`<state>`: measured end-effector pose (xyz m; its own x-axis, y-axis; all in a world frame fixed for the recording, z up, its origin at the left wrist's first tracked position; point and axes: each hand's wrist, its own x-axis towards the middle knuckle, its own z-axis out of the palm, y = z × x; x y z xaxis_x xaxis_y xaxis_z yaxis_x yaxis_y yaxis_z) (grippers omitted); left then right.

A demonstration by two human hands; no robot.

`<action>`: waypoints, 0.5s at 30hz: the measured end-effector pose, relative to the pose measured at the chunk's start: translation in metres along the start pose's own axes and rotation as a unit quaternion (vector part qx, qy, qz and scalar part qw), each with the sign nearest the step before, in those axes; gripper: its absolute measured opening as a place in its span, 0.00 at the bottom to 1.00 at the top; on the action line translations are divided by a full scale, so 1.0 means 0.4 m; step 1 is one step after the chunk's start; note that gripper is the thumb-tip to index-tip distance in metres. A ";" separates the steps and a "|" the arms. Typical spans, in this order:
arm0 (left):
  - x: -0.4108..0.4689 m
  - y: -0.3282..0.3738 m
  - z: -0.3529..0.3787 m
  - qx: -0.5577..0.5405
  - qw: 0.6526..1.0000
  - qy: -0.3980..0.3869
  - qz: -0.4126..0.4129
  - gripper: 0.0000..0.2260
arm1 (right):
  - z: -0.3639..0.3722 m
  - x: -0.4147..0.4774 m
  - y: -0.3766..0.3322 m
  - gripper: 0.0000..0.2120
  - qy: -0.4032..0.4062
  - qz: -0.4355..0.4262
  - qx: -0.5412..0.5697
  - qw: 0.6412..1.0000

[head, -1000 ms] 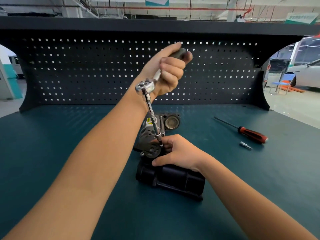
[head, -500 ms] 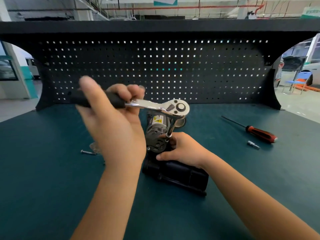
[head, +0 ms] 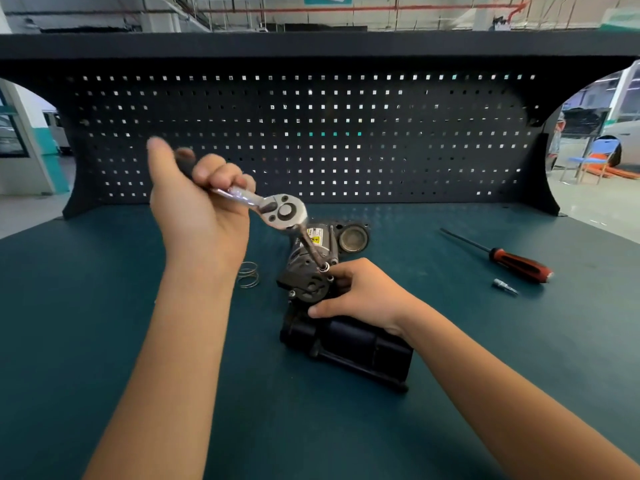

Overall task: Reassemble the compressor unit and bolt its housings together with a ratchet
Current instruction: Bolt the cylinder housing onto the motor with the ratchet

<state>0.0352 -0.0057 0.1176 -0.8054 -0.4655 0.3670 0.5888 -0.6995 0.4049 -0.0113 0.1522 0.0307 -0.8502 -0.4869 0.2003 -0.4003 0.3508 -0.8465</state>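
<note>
Chrome ratchet (head: 284, 211) is held in L hand (head: 199, 209), fingers closed round its handle. Its extension (head: 311, 249) leans down to a bolt (head: 323, 267) just beside R hand (head: 360, 296), which grips the compressor unit (head: 349, 344). Tilted so, the tip may slip & round the bolt, or hit that hand.

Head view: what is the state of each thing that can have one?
Left hand, grips the ratchet handle.
Ratchet, raised, extension tip on a bolt of the compressor unit.
Right hand, holds the compressor unit.
Compressor unit, lying on the bench.
Screwdriver, lying loose, untouched.
Spring, lying loose.
</note>
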 end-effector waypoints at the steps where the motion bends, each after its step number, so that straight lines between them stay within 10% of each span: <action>1: 0.027 0.005 0.002 -0.010 0.999 -0.007 -0.039 0.16 | -0.001 0.000 0.000 0.13 -0.001 0.000 0.002 1.000; 8: 0.134 -0.026 0.076 -0.022 0.935 -0.173 -0.308 0.20 | 0.002 0.001 -0.001 0.17 -0.030 -0.011 0.014 0.999; 15: 0.156 -0.090 0.172 -0.023 0.709 -0.382 -0.592 0.29 | 0.002 0.004 0.004 0.17 -0.033 -0.016 0.025 0.999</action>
<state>-0.0316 0.0277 0.1835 -0.4514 0.8802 0.1463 -0.4856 -0.3799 0.7873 -0.0130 0.1514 0.0294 -0.8119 -0.5501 0.1958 -0.4076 0.2939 -0.8646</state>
